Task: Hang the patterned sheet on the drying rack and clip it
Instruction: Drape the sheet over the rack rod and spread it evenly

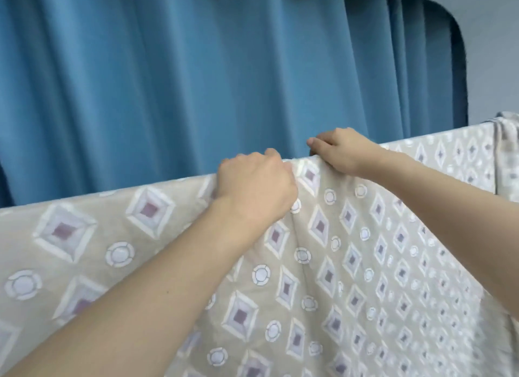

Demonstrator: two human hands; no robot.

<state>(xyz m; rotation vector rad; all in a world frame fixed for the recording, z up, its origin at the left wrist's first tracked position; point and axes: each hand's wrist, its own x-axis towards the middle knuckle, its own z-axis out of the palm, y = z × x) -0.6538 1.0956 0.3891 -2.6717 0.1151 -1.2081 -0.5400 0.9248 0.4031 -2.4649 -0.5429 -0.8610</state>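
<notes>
Hanging stage: sheet [323,264] lies draped over the rack's top bar, which is itself hidden under the fabric; the fold line runs from lower left to upper right across the view.
Sheet: beige, printed with diamonds and rings, falling toward the viewer below the fold; its far side is out of sight.
Left hand [255,185]: curled into a fist at the fold, fingers gripping the fabric at the top edge.
Right hand [342,149]: just beside the left, farther along the fold, fingers bent over the edge and pinching the cloth; a small dark shape under the fingers may be a clip, but it cannot be told.
Step in hand: judged as seating and evening the sheet on the bar, or fixing it at this point.
Next move: calls for keeping one hand on the fold so the cloth does not slide while a clip is closed over fabric and bar together.
Background: blue curtain [168,81] behind the rack; pale wall [491,39] at upper right.
</notes>
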